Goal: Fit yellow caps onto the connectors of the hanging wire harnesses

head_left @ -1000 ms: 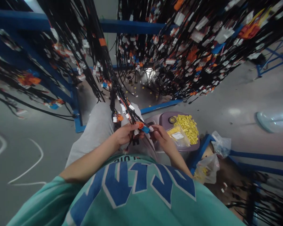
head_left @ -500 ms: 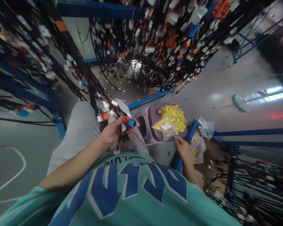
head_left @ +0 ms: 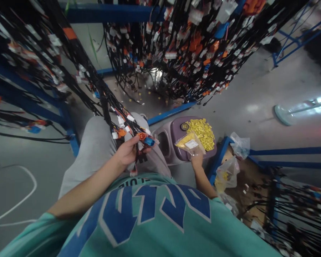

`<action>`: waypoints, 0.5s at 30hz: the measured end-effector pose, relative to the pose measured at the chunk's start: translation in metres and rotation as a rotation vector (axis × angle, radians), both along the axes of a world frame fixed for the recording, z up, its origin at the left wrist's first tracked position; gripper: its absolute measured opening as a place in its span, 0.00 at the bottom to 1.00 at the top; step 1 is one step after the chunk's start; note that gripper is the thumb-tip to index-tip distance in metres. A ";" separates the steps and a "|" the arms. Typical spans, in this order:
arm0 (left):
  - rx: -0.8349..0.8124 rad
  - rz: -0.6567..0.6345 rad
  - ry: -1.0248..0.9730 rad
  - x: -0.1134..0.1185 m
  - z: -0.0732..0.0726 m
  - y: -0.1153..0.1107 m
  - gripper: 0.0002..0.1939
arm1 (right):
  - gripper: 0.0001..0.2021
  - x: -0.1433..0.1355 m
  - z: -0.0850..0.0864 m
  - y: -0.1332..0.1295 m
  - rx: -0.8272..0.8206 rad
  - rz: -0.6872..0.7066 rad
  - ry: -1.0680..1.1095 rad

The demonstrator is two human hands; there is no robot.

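Note:
My left hand (head_left: 127, 152) is closed around the loose end of a wiring harness (head_left: 104, 96). An orange connector (head_left: 142, 136) and a blue connector (head_left: 149, 141) stick out beyond its fingers. White connectors (head_left: 121, 121) hang on the wires just above. My right hand (head_left: 196, 160) is at the near edge of a clear plastic bag (head_left: 191, 143) with a white label and yellow parts inside. The bag covers its fingertips; whether they are in or under it I cannot tell. Beside the bag lies a heap of small yellow parts (head_left: 202, 132) on a purple-topped stool (head_left: 180, 125).
Thick bundles of harnesses (head_left: 176, 67) hang from blue frames ahead and at the left. Crumpled plastic bags (head_left: 228, 171) lie at the right by a blue rail (head_left: 220, 155). More cables (head_left: 296, 214) spread at the lower right. Yellow bits are scattered on the floor.
My right hand has moved left and slightly up, from beside the stool's near edge to the plastic bag's edge. My left hand keeps hold of the harness.

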State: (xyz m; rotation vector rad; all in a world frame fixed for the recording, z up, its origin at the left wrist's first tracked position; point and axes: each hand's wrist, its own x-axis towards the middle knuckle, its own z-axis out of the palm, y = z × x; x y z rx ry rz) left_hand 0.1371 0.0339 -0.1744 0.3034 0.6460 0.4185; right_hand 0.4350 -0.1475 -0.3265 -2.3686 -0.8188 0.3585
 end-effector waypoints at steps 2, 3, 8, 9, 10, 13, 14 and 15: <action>0.006 0.006 0.010 0.001 0.000 0.000 0.06 | 0.15 -0.001 0.000 0.000 -0.001 -0.014 0.008; 0.012 0.012 0.016 0.001 0.000 -0.001 0.06 | 0.15 -0.002 0.000 0.000 -0.002 -0.025 0.015; 0.030 0.018 0.023 0.002 0.002 -0.002 0.08 | 0.15 -0.003 0.002 -0.002 0.011 -0.172 0.052; 0.033 0.014 0.020 0.002 0.003 -0.002 0.08 | 0.16 -0.003 0.002 -0.004 0.025 -0.213 0.063; 0.037 0.010 0.017 0.002 0.003 -0.002 0.08 | 0.15 -0.003 0.001 -0.005 0.046 -0.253 0.078; 0.050 0.005 0.005 0.002 0.005 -0.002 0.09 | 0.15 -0.003 -0.001 -0.009 0.156 -0.351 0.146; 0.052 0.005 0.000 0.002 0.005 -0.002 0.09 | 0.14 -0.003 -0.002 -0.010 0.203 -0.378 0.176; 0.051 0.006 -0.005 0.002 0.005 -0.002 0.09 | 0.13 -0.004 -0.004 -0.011 0.254 -0.400 0.210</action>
